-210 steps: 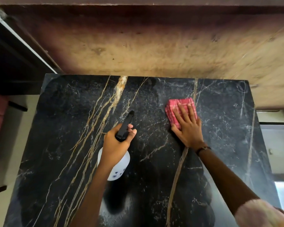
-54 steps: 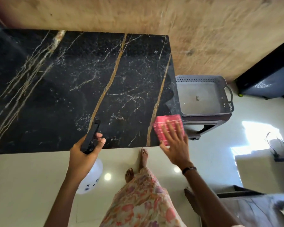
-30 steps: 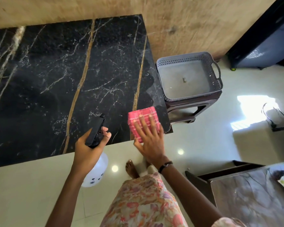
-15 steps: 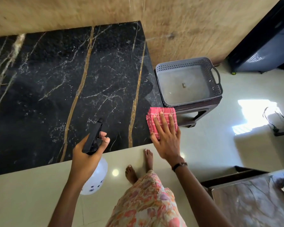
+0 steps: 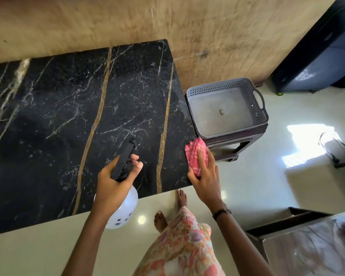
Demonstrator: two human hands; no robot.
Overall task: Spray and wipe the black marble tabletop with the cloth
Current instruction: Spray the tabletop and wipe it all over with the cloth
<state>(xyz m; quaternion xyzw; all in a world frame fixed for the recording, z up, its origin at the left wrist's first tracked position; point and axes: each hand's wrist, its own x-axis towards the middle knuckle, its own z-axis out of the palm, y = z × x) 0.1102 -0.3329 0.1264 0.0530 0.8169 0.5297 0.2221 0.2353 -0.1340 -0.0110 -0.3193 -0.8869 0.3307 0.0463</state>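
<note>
Beside tabletop [image 5: 68, 116], grey basket [image 5: 259, 114], stool [image 5: 237, 140]

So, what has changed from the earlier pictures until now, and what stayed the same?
The right hand slid the pink cloth from the middle of the black marble tabletop toward its near right corner, and now off the right edge; its fingers now curl round the cloth instead of pressing flat. The camera turned right, showing the grey basket. The left hand kept its grip on the spray bottle.
</note>
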